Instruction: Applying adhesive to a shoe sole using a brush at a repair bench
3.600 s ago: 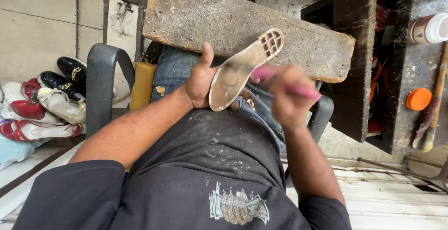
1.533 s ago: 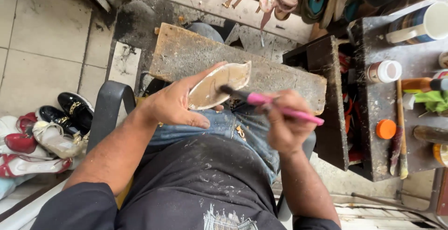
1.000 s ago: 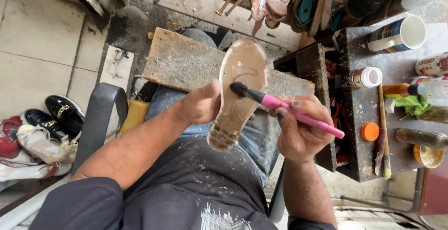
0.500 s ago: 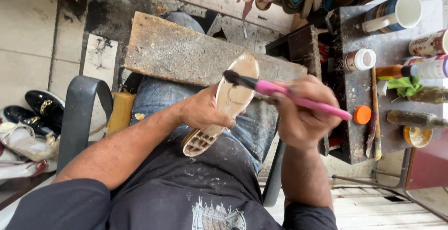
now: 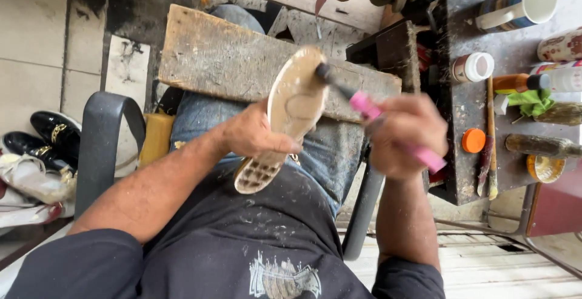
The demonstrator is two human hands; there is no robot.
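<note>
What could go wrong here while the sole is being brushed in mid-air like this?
The left hand grips the shoe sole only near its middle, so pressure from the pink-handled brush in the right hand at the toe end could flex or twist it loose. Whatever is on the bristles might drip onto the jeans directly below. The left thumb lies on the brushed face, so it could get smeared.
</note>
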